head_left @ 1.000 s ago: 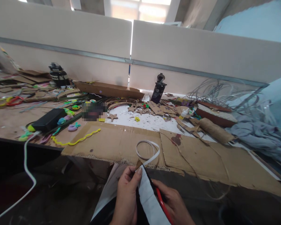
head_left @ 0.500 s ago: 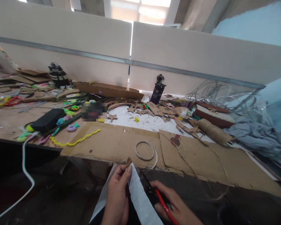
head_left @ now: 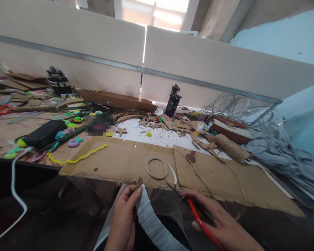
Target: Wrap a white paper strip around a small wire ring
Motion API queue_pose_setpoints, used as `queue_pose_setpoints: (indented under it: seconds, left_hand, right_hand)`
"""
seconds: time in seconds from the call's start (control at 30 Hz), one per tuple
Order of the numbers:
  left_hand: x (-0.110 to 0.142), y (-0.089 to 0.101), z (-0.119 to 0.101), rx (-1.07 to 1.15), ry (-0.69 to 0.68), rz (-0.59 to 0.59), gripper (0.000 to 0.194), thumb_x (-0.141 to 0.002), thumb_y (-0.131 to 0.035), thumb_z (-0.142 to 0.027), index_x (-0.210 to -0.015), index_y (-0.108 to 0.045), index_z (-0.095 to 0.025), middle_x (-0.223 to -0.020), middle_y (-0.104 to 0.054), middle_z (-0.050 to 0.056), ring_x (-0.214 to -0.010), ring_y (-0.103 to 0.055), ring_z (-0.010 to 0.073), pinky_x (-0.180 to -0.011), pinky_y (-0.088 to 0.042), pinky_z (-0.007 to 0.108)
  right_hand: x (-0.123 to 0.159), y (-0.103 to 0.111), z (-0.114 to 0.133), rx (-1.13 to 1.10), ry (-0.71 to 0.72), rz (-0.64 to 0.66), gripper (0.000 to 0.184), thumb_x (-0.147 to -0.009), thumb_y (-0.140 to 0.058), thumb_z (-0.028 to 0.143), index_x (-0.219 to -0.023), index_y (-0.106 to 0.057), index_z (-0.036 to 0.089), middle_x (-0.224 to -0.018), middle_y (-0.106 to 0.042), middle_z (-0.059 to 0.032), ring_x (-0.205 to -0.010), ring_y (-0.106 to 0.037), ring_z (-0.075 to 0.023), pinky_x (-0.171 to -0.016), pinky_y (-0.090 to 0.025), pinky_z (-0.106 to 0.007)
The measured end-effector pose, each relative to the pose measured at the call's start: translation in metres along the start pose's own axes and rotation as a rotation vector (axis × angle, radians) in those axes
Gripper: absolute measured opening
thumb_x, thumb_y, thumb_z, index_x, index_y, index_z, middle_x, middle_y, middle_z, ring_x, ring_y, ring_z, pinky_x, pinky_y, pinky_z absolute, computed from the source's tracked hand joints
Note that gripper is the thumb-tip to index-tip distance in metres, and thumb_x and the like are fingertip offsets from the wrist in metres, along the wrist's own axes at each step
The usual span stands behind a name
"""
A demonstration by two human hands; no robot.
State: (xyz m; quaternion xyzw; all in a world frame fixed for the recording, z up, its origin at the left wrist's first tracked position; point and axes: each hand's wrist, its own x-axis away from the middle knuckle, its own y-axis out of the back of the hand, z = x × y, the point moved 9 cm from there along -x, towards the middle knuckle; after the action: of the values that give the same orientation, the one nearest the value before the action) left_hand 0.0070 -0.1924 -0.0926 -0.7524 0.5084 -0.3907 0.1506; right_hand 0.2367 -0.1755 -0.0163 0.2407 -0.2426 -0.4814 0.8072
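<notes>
My left hand (head_left: 124,214) pinches the upper end of a long white strip (head_left: 150,218) between thumb and forefinger, and a small brown tip (head_left: 139,182) pokes out above the thumb. The strip looks like paper or thin card and curves down over my lap. Wrapped round red-handled scissors (head_left: 199,216), my right hand (head_left: 217,212) is off to the right. Their dark blades point up and left, apart from the strip. A pale ring (head_left: 157,168) with a loose white tail lies on the cardboard sheet (head_left: 125,157) just beyond my hands.
Cardboard star cutouts (head_left: 121,130), a black bottle (head_left: 172,103) and a twine roll (head_left: 231,147) lie or stand behind. At left are a yellow wavy strip (head_left: 78,159) and a black box (head_left: 45,133) with a white cable (head_left: 17,195). Grey cloth (head_left: 274,153) is heaped at right.
My right hand has moved right with the scissors, and the blades have come away from the white strip. The left hand still pinches the strip. The whole view has shifted slightly.
</notes>
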Motion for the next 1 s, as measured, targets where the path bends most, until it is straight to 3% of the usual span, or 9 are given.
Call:
queue_pose_setpoints:
  seconds: [0.17, 0.33, 0.43, 0.57, 0.63, 0.7, 0.8, 0.9, 1.0]
  left_hand:
    - [-0.001, 0.001, -0.004, -0.01, -0.033, 0.009, 0.025, -0.061, -0.087, -0.028, -0.079, -0.073, -0.017, -0.072, -0.071, 0.001, -0.063, -0.063, 0.014, -0.059, -0.049, 0.022]
    - [-0.002, -0.001, -0.001, -0.013, -0.016, 0.034, 0.025, -0.062, -0.087, -0.029, -0.078, -0.072, -0.017, -0.071, -0.071, 0.0, -0.06, -0.062, 0.0127, -0.057, -0.048, 0.021]
    - [-0.002, -0.001, 0.003, -0.013, 0.018, 0.032, 0.026, -0.062, -0.088, -0.029, -0.078, -0.071, -0.017, -0.068, -0.071, 0.0, -0.058, -0.062, 0.0126, -0.056, -0.048, 0.021]
    - [-0.002, -0.001, 0.003, -0.012, 0.014, 0.027, 0.026, -0.061, -0.088, -0.028, -0.078, -0.072, -0.017, -0.068, -0.071, 0.0, -0.057, -0.063, 0.0121, -0.055, -0.049, 0.02]
    - [-0.002, 0.0, 0.003, -0.023, 0.009, 0.027, 0.026, -0.062, -0.088, -0.028, -0.079, -0.072, -0.016, -0.069, -0.072, 0.0, -0.058, -0.064, 0.0122, -0.056, -0.05, 0.02]
    - [-0.003, 0.001, 0.004, -0.032, 0.007, 0.024, 0.027, -0.062, -0.088, -0.028, -0.08, -0.071, -0.016, -0.07, -0.073, 0.001, -0.059, -0.065, 0.0128, -0.058, -0.051, 0.021]
    - [-0.005, 0.002, 0.006, -0.054, 0.019, 0.014, 0.032, -0.063, -0.088, -0.033, -0.084, -0.068, -0.018, -0.07, -0.073, 0.001, -0.06, -0.068, 0.0157, -0.058, -0.052, 0.023]
    - [-0.005, 0.002, 0.006, -0.09, 0.015, 0.011, 0.037, -0.064, -0.087, -0.038, -0.088, -0.065, -0.02, -0.073, -0.074, 0.002, -0.064, -0.071, 0.0195, -0.058, -0.052, 0.026]
    - [-0.004, 0.001, 0.005, -0.128, 0.002, 0.019, 0.036, -0.067, -0.084, -0.04, -0.089, -0.064, -0.019, -0.074, -0.074, 0.003, -0.062, -0.07, 0.0182, -0.057, -0.051, 0.025]
  right_hand:
    - [0.005, -0.03, 0.029, 0.03, 0.05, 0.202, 0.056, -0.073, -0.079, 0.03, -0.126, -0.063, 0.03, -0.129, -0.067, -0.0057, -0.118, -0.063, -0.0301, -0.099, -0.052, -0.036]
    - [0.012, -0.029, 0.043, -0.027, 0.106, 0.263, 0.049, -0.074, -0.081, 0.039, -0.12, -0.067, 0.032, -0.125, -0.069, -0.0048, -0.115, -0.065, -0.0286, -0.1, -0.051, -0.034]
    - [0.01, -0.003, 0.033, 0.021, 0.097, 0.123, 0.05, -0.076, -0.077, 0.039, -0.123, -0.065, 0.031, -0.128, -0.068, -0.006, -0.118, -0.063, -0.0299, -0.099, -0.051, -0.035]
    - [-0.005, 0.057, 0.003, 0.31, 0.092, -0.262, 0.045, -0.089, -0.056, 0.044, -0.131, -0.06, 0.025, -0.134, -0.064, -0.0115, -0.124, -0.059, -0.0328, -0.099, -0.051, -0.043]
    - [-0.015, 0.081, -0.015, 0.483, 0.061, -0.426, 0.048, -0.091, -0.051, 0.045, -0.132, -0.058, 0.022, -0.126, -0.066, -0.0152, -0.113, -0.065, -0.0346, -0.089, -0.055, -0.046]
    - [-0.025, 0.091, -0.026, 0.656, 0.071, -0.504, 0.049, -0.09, -0.05, 0.045, -0.13, -0.06, 0.018, -0.114, -0.069, -0.0171, -0.105, -0.066, -0.0363, -0.086, -0.055, -0.05]
    - [-0.033, 0.089, -0.024, 0.827, 0.126, -0.545, 0.043, -0.092, -0.047, 0.04, -0.124, -0.065, 0.019, -0.112, -0.068, -0.0174, -0.103, -0.065, -0.0368, -0.088, -0.052, -0.054]
    - [-0.031, 0.073, 0.004, 0.77, 0.233, -0.582, 0.032, -0.094, -0.049, 0.036, -0.117, -0.068, 0.022, -0.117, -0.067, -0.0144, -0.108, -0.062, -0.0336, -0.093, -0.049, -0.051]
    - [-0.039, 0.034, 0.04, 0.552, 0.358, -0.399, 0.022, -0.096, -0.053, 0.027, -0.112, -0.069, 0.026, -0.115, -0.068, -0.0097, -0.108, -0.062, -0.0265, -0.092, -0.05, -0.042]
